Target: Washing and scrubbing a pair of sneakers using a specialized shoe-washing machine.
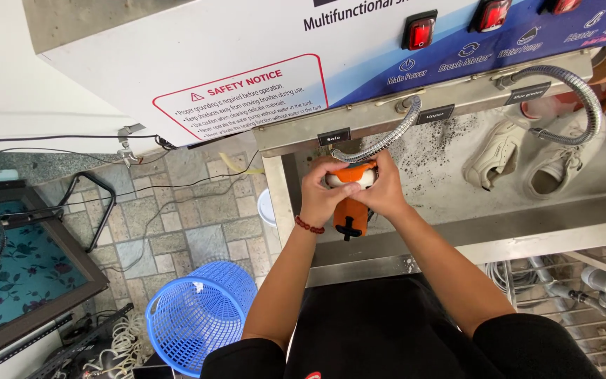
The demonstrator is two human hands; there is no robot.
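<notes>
Basically both hands, left hand (320, 195) and right hand (381, 191), clamp the orange-and-white shoe (350, 200) under the flexible metal hose (387, 140), over the steel sink (457, 235), for steady rinsing probably; white sneakers (524, 161) lie right of the hose.

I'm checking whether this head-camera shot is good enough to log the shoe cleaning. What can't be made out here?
- Orange and white shoe: its front is wrapped by the left hand and right hand; the sole side is hidden.
- Where the flexible metal hose ends: hidden behind the hands.
- Second flexible hose and the pair of white shoes: right end partly cut off by the edge.
- Blue basket: its contents are hidden by the mesh.
</notes>
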